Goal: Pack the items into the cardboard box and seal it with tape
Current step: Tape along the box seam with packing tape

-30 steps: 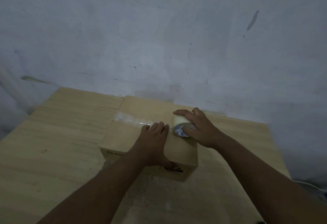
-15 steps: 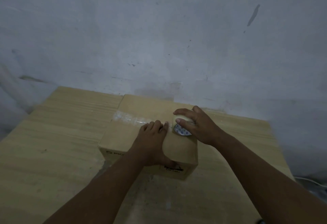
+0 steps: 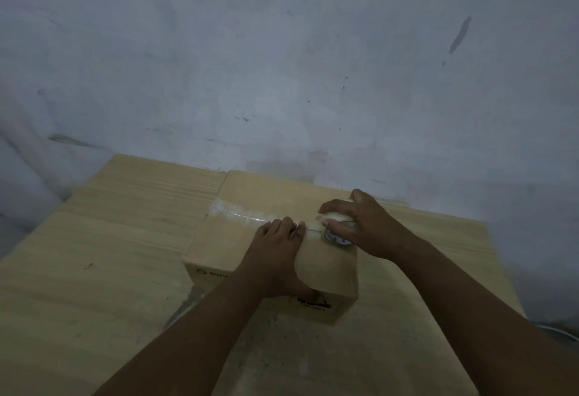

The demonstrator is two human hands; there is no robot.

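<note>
Two bare forearms reach in over table (image 3: 94, 270). Closed box (image 3: 269, 207) sits on table, toward far edge, close to wall (image 3: 282, 66). Left hand (image 3: 275, 254) lies flat and open on box top, fingertips (image 3: 283, 222) pressing tape strip (image 3: 238, 212) along centre seam. Right hand (image 3: 366, 223) grips tape roll (image 3: 336, 226) at box's right end, fingers curled over it, roll resting on lid. Strip runs from left edge of box to roll. White cable (image 3: 557, 331) beyond table's right edge
</note>
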